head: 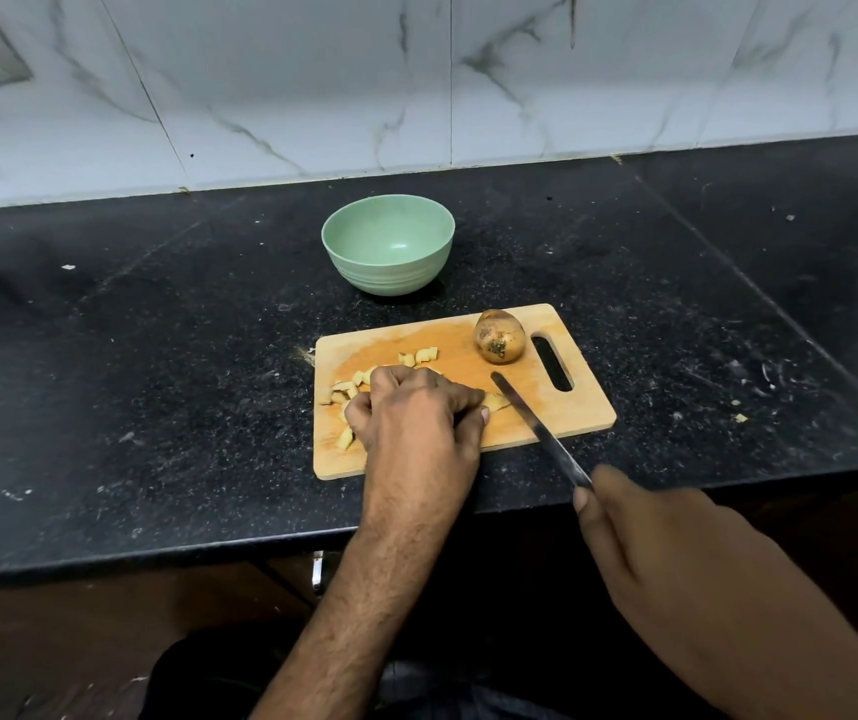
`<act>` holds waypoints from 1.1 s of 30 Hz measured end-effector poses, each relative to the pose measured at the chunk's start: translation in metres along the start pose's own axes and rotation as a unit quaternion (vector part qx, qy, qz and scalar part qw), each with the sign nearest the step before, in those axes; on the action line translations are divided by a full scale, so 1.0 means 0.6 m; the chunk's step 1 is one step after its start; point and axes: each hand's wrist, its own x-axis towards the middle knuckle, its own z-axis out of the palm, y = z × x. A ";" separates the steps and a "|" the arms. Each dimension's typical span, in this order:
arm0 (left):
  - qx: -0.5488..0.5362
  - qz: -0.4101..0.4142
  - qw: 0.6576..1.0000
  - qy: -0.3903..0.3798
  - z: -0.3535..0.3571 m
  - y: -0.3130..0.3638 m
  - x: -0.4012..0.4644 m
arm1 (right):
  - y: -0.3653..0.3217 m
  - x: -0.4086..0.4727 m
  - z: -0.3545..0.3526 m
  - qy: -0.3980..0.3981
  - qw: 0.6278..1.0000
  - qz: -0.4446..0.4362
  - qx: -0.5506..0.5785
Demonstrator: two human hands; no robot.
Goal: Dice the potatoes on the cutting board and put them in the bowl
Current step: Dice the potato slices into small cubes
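A wooden cutting board [546,413] lies on the black counter. Several diced potato pieces [424,354] are scattered over its left half. A whole unpeeled potato [499,336] sits near the board's handle slot. My left hand [411,413] rests on the board with curled fingers over a potato piece [495,401] that shows at its fingertips. My right hand [640,537] grips a knife [536,423] whose blade slants across the board, tip close to that piece. A green bowl [388,244] stands behind the board and looks empty.
The black counter [157,381] runs left and right, with small scraps at the right [739,418]. A marble-tiled wall [416,80] rises behind the bowl. The counter's front edge passes just below the board.
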 end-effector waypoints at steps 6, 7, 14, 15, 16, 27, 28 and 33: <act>-0.013 -0.020 1.000 0.003 0.004 0.004 0.000 | -0.010 0.029 0.017 0.028 0.999 -0.022 -0.024; -0.014 -0.022 1.000 0.001 0.005 0.004 0.001 | -0.010 0.031 0.019 0.029 0.999 -0.023 -0.028; -0.006 -0.023 1.000 0.000 0.007 0.005 0.004 | -0.002 0.062 0.033 0.030 0.999 -0.041 -0.004; -0.008 -0.024 1.000 0.000 0.007 0.005 0.004 | -0.001 0.065 0.033 0.025 0.999 -0.043 -0.002; -0.011 -0.025 1.000 0.000 0.007 0.005 0.004 | 0.001 0.066 0.033 0.020 0.999 -0.046 -0.001; -0.025 -0.011 0.999 0.027 0.010 -0.004 0.001 | 0.029 0.015 0.028 -0.036 0.999 -0.031 0.013; -0.029 -0.008 0.999 0.032 0.010 -0.005 0.000 | 0.029 0.011 0.027 -0.038 0.999 -0.027 0.012; -0.049 0.005 0.997 0.064 0.013 -0.015 -0.005 | 0.034 0.002 0.014 -0.040 0.999 -0.012 0.006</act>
